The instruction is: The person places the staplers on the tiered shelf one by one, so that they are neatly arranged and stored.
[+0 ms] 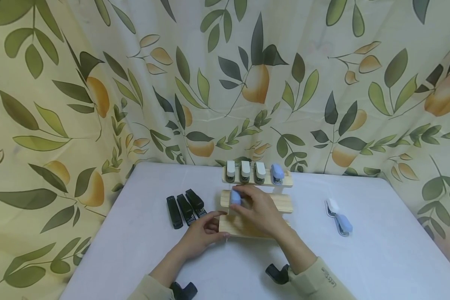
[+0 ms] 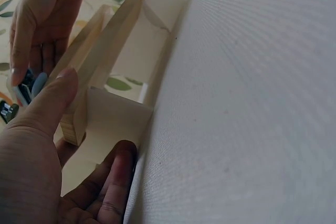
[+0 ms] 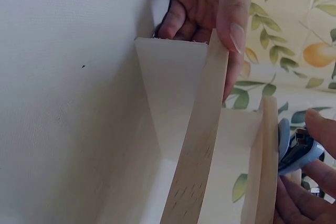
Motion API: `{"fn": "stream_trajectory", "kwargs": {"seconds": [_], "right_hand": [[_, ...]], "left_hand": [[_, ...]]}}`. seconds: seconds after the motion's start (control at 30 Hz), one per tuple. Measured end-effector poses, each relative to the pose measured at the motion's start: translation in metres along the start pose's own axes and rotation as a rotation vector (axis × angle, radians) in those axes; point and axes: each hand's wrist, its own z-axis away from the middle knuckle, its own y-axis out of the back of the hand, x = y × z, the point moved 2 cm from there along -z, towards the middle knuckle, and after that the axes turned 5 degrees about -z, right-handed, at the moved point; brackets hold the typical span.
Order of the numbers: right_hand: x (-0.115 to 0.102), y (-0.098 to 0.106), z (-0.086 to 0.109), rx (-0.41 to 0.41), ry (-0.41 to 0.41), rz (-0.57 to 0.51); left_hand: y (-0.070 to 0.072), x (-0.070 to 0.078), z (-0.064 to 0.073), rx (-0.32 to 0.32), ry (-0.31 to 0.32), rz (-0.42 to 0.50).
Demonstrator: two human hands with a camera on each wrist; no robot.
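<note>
A tiered display stand has pale wooden shelves and white supports. At its lower left end my left hand grips the front shelf, the thumb on the wood and the other fingers curled beside the white support. My right hand pinches a small blue stapler at the left end of the middle shelf. In the right wrist view that stapler's base lies right at the shelf's surface. On the back shelf, several small staplers stand in a row: three white ones and a blue one.
Left of the stand lie three black staplers side by side, close to my left hand. Over on the right, a white stapler and another blue stapler lie on the white table. A leaf-patterned curtain hangs behind.
</note>
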Motion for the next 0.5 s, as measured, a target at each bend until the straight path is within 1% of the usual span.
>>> {"fn": "stream_trajectory", "kwargs": {"seconds": [0.3,0.5], "right_hand": [[-0.0014,0.0007,-0.0005,-0.008,-0.012,-0.012],[-0.0021,0.0014,0.0007,-0.017,-0.013,-0.009]], "left_hand": [[0.0008,0.0002,-0.0008,0.002,-0.01,0.003],[0.0001,-0.0013,-0.0005,0.003,-0.005,0.007]]}}
